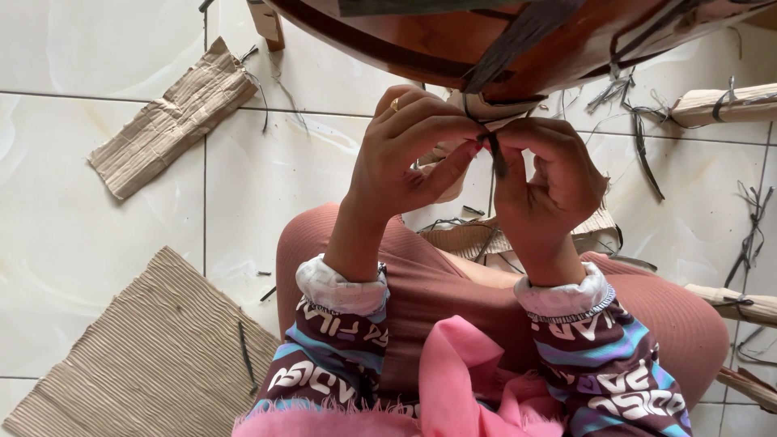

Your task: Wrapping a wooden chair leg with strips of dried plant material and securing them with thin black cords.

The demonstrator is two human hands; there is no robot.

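Head view, looking down at a tiled floor (97, 267) with packing scraps all over it. Far side: rim of a round brown wooden piece (453, 40), partly unwrapped, dark straps (518, 36) hanging across it. Near left: a large sheet of corrugated card (154, 356); far left, a smaller torn card strip (170, 117). Right edge: a few card-wrapped wooden bars (720, 103), bound with dark strap. Cut strap ends (647, 158) lie scattered on the right of the floor.

Person sits with knees under the wooden piece, patterned sleeves, pink cloth in the lap.

Both hands are raised just under the rim, touching each other. Left hand (409, 150): thumb and fingers pinched together on a dark strap end (495, 154). Right hand (546, 174): thumb and forefinger clamped on the same strap, just beside the left fingertips. The strap runs up from the pinch to the wrapped card at the rim.

Progress, as a judgement: part done. Loose card and cut strap on the floor suggest much wrapping is off; some card (494, 105) and straps on the rim are left, and the bars on the right are wrapped too.
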